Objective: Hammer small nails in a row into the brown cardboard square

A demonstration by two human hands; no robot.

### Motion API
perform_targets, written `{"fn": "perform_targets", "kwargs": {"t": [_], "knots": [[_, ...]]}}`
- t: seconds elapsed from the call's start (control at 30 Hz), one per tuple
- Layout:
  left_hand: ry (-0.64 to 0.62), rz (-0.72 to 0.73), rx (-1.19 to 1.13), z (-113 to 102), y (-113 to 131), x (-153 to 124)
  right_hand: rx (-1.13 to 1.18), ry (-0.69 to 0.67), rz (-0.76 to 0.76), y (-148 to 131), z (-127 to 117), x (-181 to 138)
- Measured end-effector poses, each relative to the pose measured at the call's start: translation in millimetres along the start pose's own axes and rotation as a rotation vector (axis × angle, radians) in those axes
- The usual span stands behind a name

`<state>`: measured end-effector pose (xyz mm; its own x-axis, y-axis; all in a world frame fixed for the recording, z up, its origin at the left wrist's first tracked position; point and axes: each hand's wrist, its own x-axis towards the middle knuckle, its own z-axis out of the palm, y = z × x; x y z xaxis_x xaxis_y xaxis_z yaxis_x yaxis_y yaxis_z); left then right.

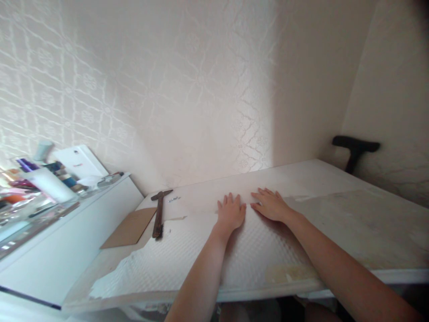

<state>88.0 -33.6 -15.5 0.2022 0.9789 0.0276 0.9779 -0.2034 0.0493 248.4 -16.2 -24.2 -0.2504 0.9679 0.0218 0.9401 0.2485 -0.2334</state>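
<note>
Both my hands lie flat, side by side, on a white textured sheet [187, 255] that covers the near part of a white table [335, 179]. My left hand [230, 212] has its fingers stretched out and pressed on the sheet's far edge. My right hand [270, 204] lies just to its right, fingers also spread, thumb nearly touching the left hand. Neither hand holds anything. A hammer [158, 213] with a brown handle lies on the table to the left of my hands, well apart from them.
A brown cardboard piece [130, 228] lies beside the hammer. A lower white cabinet [60, 250] at the left carries bottles and several small items. A dark chair armrest [355, 146] shows at the far right. A patterned wall stands behind the table.
</note>
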Motion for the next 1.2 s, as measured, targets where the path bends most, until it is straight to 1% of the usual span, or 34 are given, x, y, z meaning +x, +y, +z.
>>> {"fn": "perform_targets", "kwargs": {"t": [0.7,1.2], "knots": [[-0.008,-0.002,0.001,-2.7,1.2,-0.5,-0.008,0.002,-0.001,-0.1,1.0,0.8],[0.017,0.004,-0.004,-0.1,-0.1,0.3,-0.018,-0.005,-0.002,0.4,1.1,1.6]]}}
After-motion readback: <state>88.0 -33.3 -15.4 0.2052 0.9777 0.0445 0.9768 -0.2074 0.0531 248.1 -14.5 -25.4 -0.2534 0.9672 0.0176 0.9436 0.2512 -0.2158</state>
